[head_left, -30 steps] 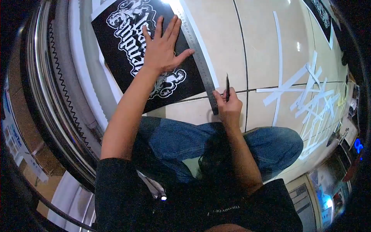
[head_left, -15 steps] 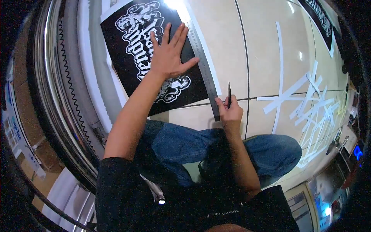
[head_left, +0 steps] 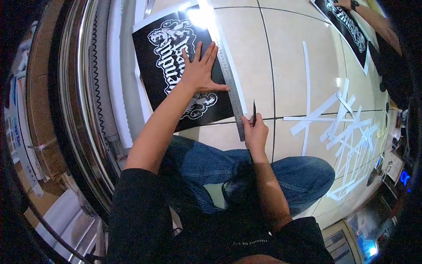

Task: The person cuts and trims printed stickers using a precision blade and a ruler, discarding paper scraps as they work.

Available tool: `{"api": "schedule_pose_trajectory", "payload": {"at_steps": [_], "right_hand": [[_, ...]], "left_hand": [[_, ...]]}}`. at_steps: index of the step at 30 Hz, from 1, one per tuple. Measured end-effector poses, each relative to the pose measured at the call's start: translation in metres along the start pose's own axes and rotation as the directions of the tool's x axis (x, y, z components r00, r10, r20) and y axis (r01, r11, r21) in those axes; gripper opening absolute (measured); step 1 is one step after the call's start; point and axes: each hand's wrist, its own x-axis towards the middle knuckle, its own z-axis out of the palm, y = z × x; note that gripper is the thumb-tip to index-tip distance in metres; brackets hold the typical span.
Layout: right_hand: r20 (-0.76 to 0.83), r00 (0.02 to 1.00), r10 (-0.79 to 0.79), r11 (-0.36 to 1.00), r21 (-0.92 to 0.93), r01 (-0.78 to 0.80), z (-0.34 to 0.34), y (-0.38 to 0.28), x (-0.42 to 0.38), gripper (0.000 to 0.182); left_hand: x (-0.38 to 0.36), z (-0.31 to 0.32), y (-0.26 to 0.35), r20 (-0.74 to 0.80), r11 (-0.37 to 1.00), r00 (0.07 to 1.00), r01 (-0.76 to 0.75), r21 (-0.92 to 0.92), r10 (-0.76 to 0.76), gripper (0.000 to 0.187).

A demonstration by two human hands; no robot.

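My left hand [head_left: 200, 72] lies flat with fingers spread on a black print [head_left: 147, 57] with white lion and lettering artwork. Its thumb reaches onto a long steel ruler [head_left: 235, 94], which runs along the print's right side beside a white margin. In my right hand [head_left: 257, 134] is a slim black tool that looks like a craft knife [head_left: 254, 110], its point away from me. The right thumb and fingertips are right at the ruler's near end.
White cut strips [head_left: 347, 127] lie heaped on the tiled floor [head_left: 246, 35] to the right. At the upper right, another person's hand [head_left: 343, 3] rests on a similar black print [head_left: 345, 24]. A metal roller machine [head_left: 83, 88] stands along the left.
The view has shifted, bringing another person's hand and forearm into sight at the upper right. My left hand stays spread on the print; my right hand still holds the knife by the ruler.
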Motion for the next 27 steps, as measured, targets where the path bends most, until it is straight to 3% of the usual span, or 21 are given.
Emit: {"api": "schedule_pose_trajectory", "payload": {"at_steps": [7,11,13,17,19,20,23,25,27], "right_hand": [[-0.035,0.999,-0.041,0.999,-0.011,0.04,0.002,0.005,-0.001,0.035],[-0.042,0.997,-0.066,0.998,0.009,0.067,0.002,0.006,-0.001,0.035],[0.003,0.998,-0.066,0.996,-0.056,0.066,0.001,0.006,-0.002,0.026],[-0.005,0.999,-0.035,0.999,0.039,0.035,-0.005,-0.014,0.0,0.028],[-0.078,0.976,-0.201,0.978,0.037,0.205,0.003,-0.017,0.02,0.043],[-0.115,0.947,-0.298,0.95,0.058,0.306,0.001,-0.03,0.032,0.039],[-0.05,0.933,-0.358,0.934,0.007,0.358,0.003,-0.073,0.078,0.04],[0.067,0.915,-0.398,0.897,-0.178,0.404,0.011,-0.095,0.111,0.044],[0.059,0.906,-0.419,0.877,-0.231,0.421,0.022,-0.11,0.132,0.046]], "left_hand": [[0.009,-0.028,0.019,0.269,0.992,0.956,0.094,0.086,-0.114,0.157],[0.013,-0.042,0.03,0.327,0.982,0.933,0.1,0.158,-0.147,0.157],[0.012,-0.047,0.034,0.313,0.976,0.937,0.101,0.192,-0.158,0.157],[0.016,-0.046,0.033,0.299,0.978,0.941,0.109,0.175,-0.158,0.156],[0.014,-0.045,0.033,0.263,0.984,0.957,0.083,0.158,-0.123,0.152],[0.014,-0.045,0.034,0.267,0.98,0.955,0.082,0.18,-0.129,0.154],[0.015,-0.044,0.034,0.26,0.98,0.956,0.094,0.175,-0.138,0.154],[0.014,-0.043,0.032,0.245,0.98,0.959,0.101,0.172,-0.142,0.151],[0.012,-0.042,0.031,0.216,0.988,0.97,0.088,0.129,-0.114,0.149]]}}
